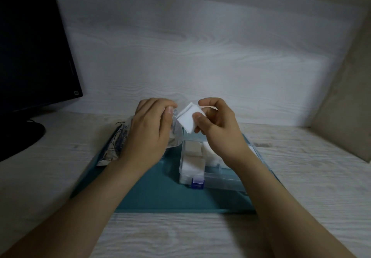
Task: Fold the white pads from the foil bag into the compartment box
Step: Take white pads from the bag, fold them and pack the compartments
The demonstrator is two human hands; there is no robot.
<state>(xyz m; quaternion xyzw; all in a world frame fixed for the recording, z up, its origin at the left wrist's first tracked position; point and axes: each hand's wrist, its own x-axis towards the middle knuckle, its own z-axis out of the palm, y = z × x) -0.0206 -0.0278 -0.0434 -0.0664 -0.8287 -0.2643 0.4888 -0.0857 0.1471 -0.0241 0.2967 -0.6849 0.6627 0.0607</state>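
My right hand (217, 124) pinches a white pad (188, 118) between thumb and fingers, held in the air above the far end of the clear compartment box (212, 172). My left hand (149, 126) grips the shiny foil bag (176, 135), just left of the pad. The box stands on a teal tray (156, 187), and several folded white pads (191, 164) lie in its left compartments. My right wrist hides part of the box.
A dark monitor (34, 53) on its stand is at the far left. A bag with dark cords (115, 145) lies at the tray's left edge. A beige panel (345, 107) rises at the right, and a pale wood wall (200, 47) stands behind the desk.
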